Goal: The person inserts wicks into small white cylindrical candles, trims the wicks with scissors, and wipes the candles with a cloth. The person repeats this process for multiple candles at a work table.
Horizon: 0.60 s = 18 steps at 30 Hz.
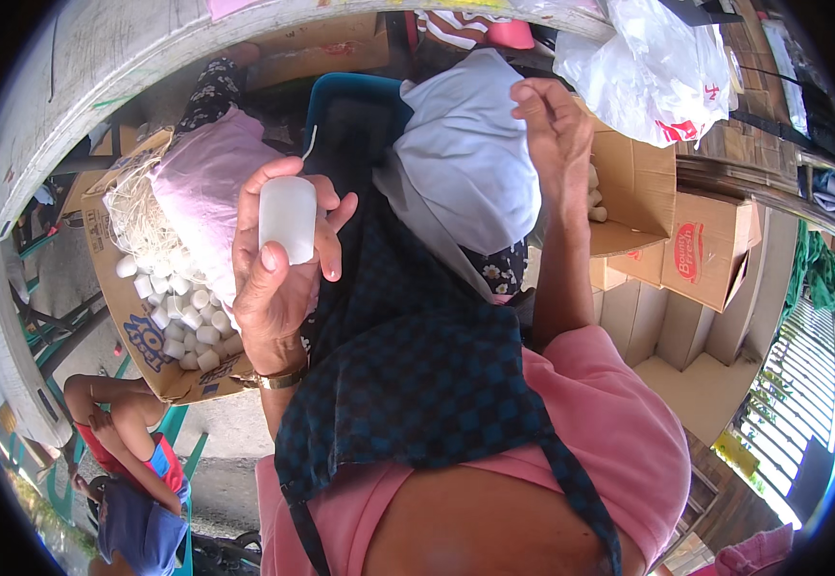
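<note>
My left hand [278,259] is closed round a short white candle [288,216], holding it upright, with a pale wick [311,144] curving up from its top. Raised over the white cloth [465,144] on my lap is my right hand [557,125]. Its fingers are curled together, and whatever they may pinch is hidden. Beside my left hand, a cardboard box [139,326] holds several more white candles [187,312] and a tangle of pale wick strings [139,216]. A pink cloth [206,178] lies against these strings.
A dark blue plastic bin [355,91] stands ahead between my knees. On the right are an open cardboard box [633,187] with white pieces, a closed carton [705,250] and a plastic bag [653,67]. A white table edge [72,86] curves along the upper left. Another person [139,480] sits lower left.
</note>
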Motion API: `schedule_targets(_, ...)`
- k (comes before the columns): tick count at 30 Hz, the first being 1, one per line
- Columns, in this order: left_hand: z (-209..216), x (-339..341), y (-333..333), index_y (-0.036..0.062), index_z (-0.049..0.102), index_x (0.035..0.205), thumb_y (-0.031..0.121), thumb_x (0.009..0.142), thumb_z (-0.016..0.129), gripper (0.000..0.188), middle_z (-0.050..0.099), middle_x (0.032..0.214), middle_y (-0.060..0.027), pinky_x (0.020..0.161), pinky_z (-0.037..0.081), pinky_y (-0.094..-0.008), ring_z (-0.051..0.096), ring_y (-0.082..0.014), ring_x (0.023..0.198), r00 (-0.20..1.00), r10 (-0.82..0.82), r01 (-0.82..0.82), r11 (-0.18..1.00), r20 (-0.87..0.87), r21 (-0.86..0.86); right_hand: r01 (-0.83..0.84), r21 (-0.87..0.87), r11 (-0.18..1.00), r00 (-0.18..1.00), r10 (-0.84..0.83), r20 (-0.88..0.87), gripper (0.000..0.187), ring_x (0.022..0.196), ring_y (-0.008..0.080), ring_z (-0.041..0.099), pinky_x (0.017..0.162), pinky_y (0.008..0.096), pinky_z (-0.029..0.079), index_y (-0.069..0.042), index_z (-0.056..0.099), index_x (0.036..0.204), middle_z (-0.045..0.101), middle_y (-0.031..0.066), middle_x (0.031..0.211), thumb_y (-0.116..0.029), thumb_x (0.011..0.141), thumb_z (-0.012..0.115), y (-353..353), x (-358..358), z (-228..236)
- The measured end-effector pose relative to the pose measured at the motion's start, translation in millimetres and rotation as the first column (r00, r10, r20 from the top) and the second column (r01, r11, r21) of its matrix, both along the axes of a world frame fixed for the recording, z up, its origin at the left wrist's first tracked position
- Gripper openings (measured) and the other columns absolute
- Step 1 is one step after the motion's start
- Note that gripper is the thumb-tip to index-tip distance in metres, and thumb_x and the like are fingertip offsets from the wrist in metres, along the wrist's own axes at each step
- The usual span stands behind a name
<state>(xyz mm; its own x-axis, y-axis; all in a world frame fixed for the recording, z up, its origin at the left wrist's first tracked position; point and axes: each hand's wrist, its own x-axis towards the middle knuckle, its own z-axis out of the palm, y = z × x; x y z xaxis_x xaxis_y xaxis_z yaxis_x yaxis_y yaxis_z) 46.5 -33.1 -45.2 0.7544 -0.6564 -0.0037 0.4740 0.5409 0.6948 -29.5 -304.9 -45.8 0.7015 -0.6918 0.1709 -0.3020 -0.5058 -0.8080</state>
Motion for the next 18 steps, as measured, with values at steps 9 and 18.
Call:
schedule_targets(9,-0.5,-1.5,-5.4,0.0014,0.037,0.131,0.043,0.079,0.07,0.075,0.053,0.104,-0.0162,0.1,0.04,-0.0452,0.058,-0.0154,0.061,1.0,-0.002,0.005,0.997,-0.029,0.074,0.143,0.752,0.644,0.984,-0.009,-0.179,0.049,0.097,0.0121,0.058,0.081,0.0235,0.046,0.005,0.055,0.121,0.063,0.0122,0.111,-0.036,0.095,0.05,-47.5,-50.3,-81.5)
schedule_targets(18,-4.6,-3.6,-3.9,0.0023,0.036,0.131,0.042,0.081,0.066,0.071,0.051,0.105,-0.0158,0.102,0.038,-0.046,0.054,-0.0131,0.06,1.0,0.019,-0.017,0.995,-0.015,0.096,0.132,0.906,0.402,0.963,0.165,-0.213,0.039,0.096,0.0136,0.059,0.08,0.0271,0.048,0.003,0.057,0.12,0.062,0.0124,0.113,-0.025,0.093,0.054,-36.5,-57.5,-123.7)
